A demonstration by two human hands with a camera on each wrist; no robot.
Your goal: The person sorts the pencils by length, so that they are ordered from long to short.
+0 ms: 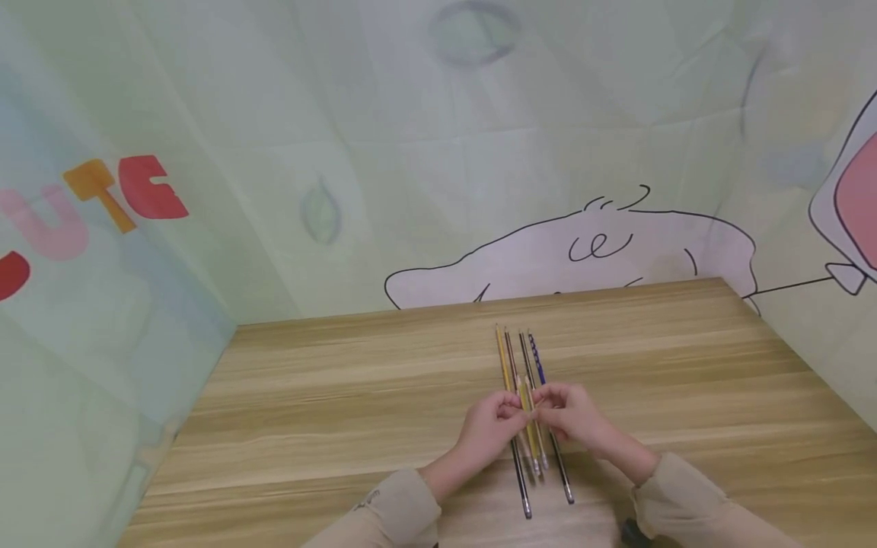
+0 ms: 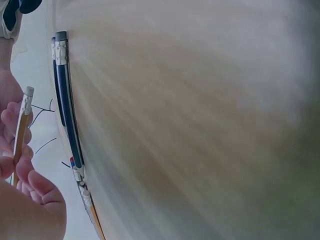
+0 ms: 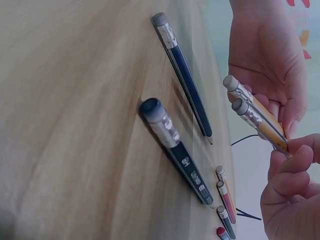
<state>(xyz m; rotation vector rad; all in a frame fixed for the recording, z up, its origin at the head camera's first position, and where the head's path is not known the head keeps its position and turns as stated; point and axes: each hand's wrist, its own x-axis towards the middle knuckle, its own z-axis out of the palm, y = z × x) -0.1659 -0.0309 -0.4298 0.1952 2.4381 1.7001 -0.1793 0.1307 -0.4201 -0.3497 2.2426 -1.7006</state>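
Above the table, two yellow pencils (image 3: 272, 136) with silver ferrules and grey erasers are held side by side between my hands. My left hand (image 1: 488, 428) pinches them from the left between thumb and fingers. From the other side my right hand (image 1: 574, 418) grips them with thumb and fingertips. Below, a dark blue pencil (image 3: 187, 82) and a black pencil (image 3: 187, 172) lie apart on the table, eraser ends toward me. Farther back lie a yellow pencil (image 1: 502, 354), a dark red pencil (image 1: 511, 352), a black-striped pencil (image 1: 524, 350) and a blue patterned pencil (image 1: 537, 358).
The wood-grain table (image 1: 329, 411) runs back to a printed cloth (image 1: 274, 190) hanging behind and at both sides. A small dark object (image 1: 634, 533) shows beside the right sleeve at the near edge.
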